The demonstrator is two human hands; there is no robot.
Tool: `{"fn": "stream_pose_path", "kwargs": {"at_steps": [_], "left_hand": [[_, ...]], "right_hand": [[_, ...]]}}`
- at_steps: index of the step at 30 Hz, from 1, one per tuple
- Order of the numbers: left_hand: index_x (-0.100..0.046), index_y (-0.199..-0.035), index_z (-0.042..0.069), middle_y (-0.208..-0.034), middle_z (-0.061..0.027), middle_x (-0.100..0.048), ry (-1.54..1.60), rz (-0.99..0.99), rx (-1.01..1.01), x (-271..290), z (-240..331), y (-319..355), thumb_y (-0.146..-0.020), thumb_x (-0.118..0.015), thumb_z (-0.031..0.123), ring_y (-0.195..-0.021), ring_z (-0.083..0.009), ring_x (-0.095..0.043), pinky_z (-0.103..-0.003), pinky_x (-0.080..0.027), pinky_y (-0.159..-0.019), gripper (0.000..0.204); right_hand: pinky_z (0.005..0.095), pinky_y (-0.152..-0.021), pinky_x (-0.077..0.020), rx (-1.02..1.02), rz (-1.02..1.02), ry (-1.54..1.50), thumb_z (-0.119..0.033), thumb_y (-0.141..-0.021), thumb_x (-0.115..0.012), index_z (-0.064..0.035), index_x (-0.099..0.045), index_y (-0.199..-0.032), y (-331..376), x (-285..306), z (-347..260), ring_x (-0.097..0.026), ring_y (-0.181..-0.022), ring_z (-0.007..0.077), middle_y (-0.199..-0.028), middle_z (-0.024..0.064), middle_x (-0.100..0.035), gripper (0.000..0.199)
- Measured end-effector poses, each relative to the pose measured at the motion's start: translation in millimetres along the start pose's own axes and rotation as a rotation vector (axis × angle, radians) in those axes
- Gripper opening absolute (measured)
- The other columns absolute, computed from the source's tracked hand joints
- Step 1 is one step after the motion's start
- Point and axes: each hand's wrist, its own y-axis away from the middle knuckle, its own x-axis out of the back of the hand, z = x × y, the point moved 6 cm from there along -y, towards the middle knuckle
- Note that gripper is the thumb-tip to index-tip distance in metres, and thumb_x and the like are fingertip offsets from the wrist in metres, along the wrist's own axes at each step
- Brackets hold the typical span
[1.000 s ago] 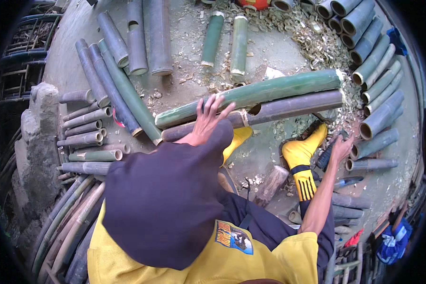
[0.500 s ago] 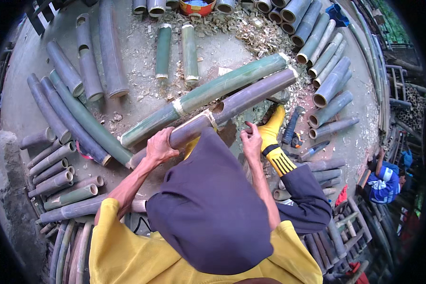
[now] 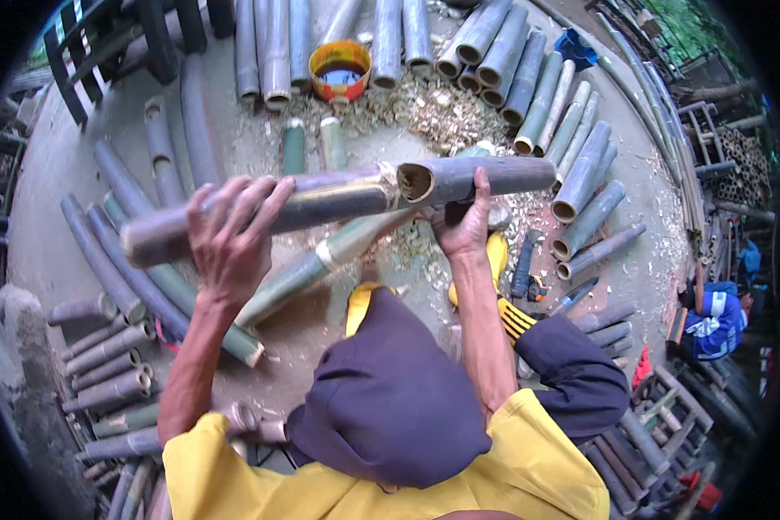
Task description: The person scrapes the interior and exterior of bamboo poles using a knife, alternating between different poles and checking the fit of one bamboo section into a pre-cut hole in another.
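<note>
A long grey-purple bamboo tube [image 3: 338, 195] is held crosswise above the ground, its right end slightly higher than its left. An oval opening [image 3: 417, 181] is cut into its wall, beside a pale node ring. My left hand [image 3: 234, 230] grips the left part, with fingers across the top. Right of the opening, my right hand [image 3: 465, 225] supports the tube from below, its thumb up along the near side. A dark patch shows by that palm; I cannot make out what it is. A green bamboo tube [image 3: 290, 282] lies beneath, partly hidden.
Cut bamboo tubes [image 3: 594, 173] lie in rows around me. An orange bucket [image 3: 340, 71] with dark liquid stands at the far side, near wood shavings [image 3: 446, 113]. A dark-handled tool [image 3: 522, 269] and a blade [image 3: 572, 296] lie at right. Another person [image 3: 713, 319] sits far right.
The grey-purple tube has been lifted off the ground and levelled. My right hand, free before, has closed on it. The green tube now sits lower in view, and the view has shifted.
</note>
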Motion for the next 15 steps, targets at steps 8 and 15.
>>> {"fn": "stream_pose_path", "kwargs": {"at_steps": [8, 15], "left_hand": [[-0.032, -0.13, 0.003, -0.119, -0.0163, -0.042, 0.97, 0.809, 0.425, 43, -7, -25, -0.073, -0.061, -0.005, -0.117, -0.0268, -0.041, -0.046, -0.035, -0.104, 0.064], [-0.042, -0.123, 0.002, -0.109, -0.0113, -0.052, 1.56, 0.819, 0.622, -27, -27, -95, -0.074, -0.071, 0.001, -0.101, -0.0187, -0.054, -0.032, -0.047, -0.088, 0.057]], "right_hand": [[0.0563, -0.1, -0.0382, -0.061, -0.36, -0.381, -0.049, -0.076, -0.064, -0.0088, -0.042, -0.127, -15, -140, 21, -0.048, -0.117, 0.0317, -0.127, 0.0141, -0.048, 0.068], [0.0544, -0.101, -0.039, -0.143, -0.349, -0.535, -0.056, -0.077, -0.061, -0.0144, -0.039, -0.13, -33, -136, 44, -0.044, -0.121, 0.0304, -0.128, 0.0117, -0.045, 0.071]]}}
